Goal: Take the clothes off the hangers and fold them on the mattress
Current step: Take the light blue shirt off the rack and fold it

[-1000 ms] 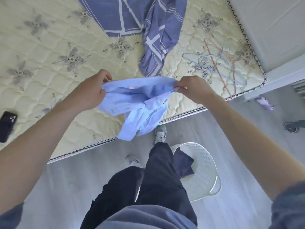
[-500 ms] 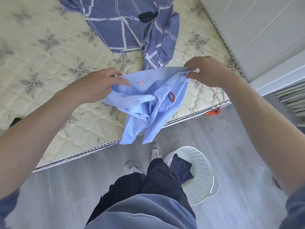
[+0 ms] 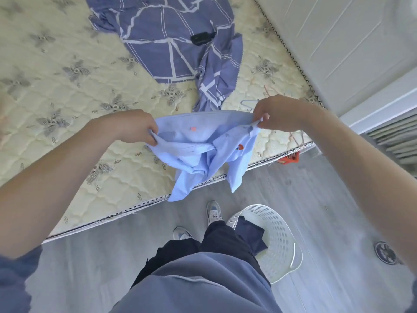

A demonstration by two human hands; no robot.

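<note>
Two grips, one garment. We saw the left grip [image 3: 133, 126] pinching one end of the top edge of a light blue shirt [image 3: 203, 150], fingers curled round the cloth. The right grip [image 3: 279, 111] pinched the other end between thumb and fingertips. The edge ran taut between them.

The shirt hung over the near edge of the mattress [image 3: 67, 91], bunched and twisted below the held edge. Its lower folds dangled past the mattress border, above the grey floor [image 3: 101, 256]. We noted a small pink tag inside the shirt and a small orange-and-blue badge on its front. We could not tell whether any part touched the mattress.

Farther back on the mattress lay a crumpled purple-blue cloth with white lines [image 3: 171, 41], with a small black device [image 3: 202, 38] resting on it. Just beside the right grip, on the mattress, we made out a pale blue hanger [image 3: 247, 103] and a pink hanger [image 3: 268, 89], both partly hidden by the hand and arm. An orange-red object [image 3: 290, 158] sat at the mattress edge; we could not tell what it was.

On the floor by the person's right leg stood a white perforated basket [image 3: 286, 245] holding a dark navy garment [image 3: 250, 233]. A white panelled door [image 3: 338, 41] stood past the mattress on the right.
</note>
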